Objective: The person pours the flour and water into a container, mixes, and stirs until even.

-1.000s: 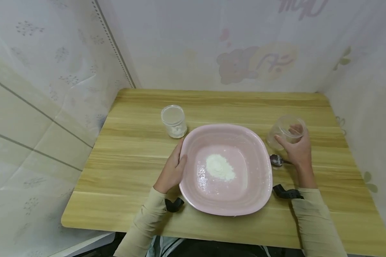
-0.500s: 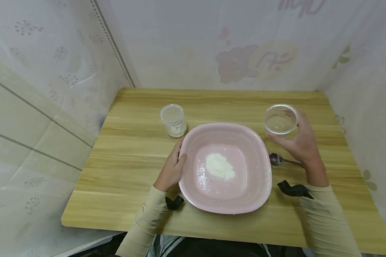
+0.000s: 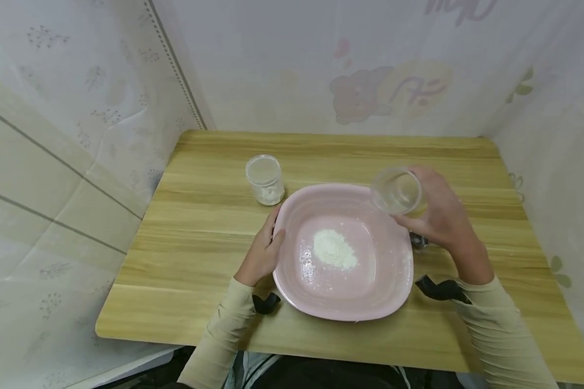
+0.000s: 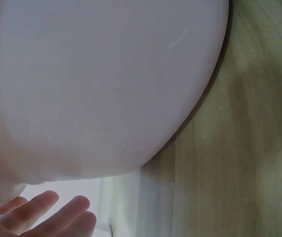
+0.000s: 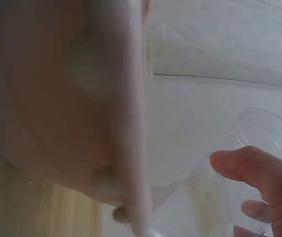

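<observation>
In the head view a pink plastic basin [image 3: 347,307] stands on the table with a mound of white powder [image 3: 333,249] on its floor. My left hand [image 3: 260,253] grips the basin's left rim, thumb at the rim and fingers round the outside; in the left wrist view those fingers [image 4: 37,210] show beside the basin wall. A clear plastic jar [image 3: 395,190] tilts over the basin's upper right rim, held by my right hand [image 3: 440,219]. The right wrist view shows the thumb [image 5: 252,165] against the jar wall. Whether liquid is inside cannot be made out.
Behind the basin's left corner stands a second clear jar [image 3: 264,183] with white contents low inside. A metal spoon [image 3: 418,240] lies to the basin's right, partly hidden by my right hand. The wooden table [image 3: 175,270] meets patterned walls at the back and sides.
My right hand has brought the clear jar up from the table and left to the basin's upper right rim, tipping it. The left hand stays on the basin.
</observation>
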Demonstrator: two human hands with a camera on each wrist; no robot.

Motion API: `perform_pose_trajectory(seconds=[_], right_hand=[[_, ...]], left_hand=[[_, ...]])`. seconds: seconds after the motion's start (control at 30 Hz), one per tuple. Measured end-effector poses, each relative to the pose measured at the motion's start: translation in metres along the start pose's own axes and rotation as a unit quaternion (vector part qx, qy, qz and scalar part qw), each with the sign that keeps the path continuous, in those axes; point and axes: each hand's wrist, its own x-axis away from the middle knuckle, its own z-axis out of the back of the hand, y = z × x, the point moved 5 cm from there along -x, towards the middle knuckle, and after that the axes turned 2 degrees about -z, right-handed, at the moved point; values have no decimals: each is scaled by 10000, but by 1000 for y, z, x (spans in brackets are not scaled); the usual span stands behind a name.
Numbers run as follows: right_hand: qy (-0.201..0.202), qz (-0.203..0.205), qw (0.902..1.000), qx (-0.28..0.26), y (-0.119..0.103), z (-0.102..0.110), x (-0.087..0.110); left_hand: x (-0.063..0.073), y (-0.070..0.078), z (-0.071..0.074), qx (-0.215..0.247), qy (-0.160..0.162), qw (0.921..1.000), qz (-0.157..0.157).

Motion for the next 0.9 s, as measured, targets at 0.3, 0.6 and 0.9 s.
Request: perform_pose_trajectory(seconds=[0.3,0.6,0.9], right_hand=[[-219,554,9966,568,-17,-8,-4],[-336,877,9902,1035,-26,-15,-7],[-329,1449,9722,1812,-39,-16,-9]], left_hand=[[-2,-1,0,-5,45,10000,-28],[0,-1,-1,98,9,9999,-22],[0,0,0,100,22,9999,8]])
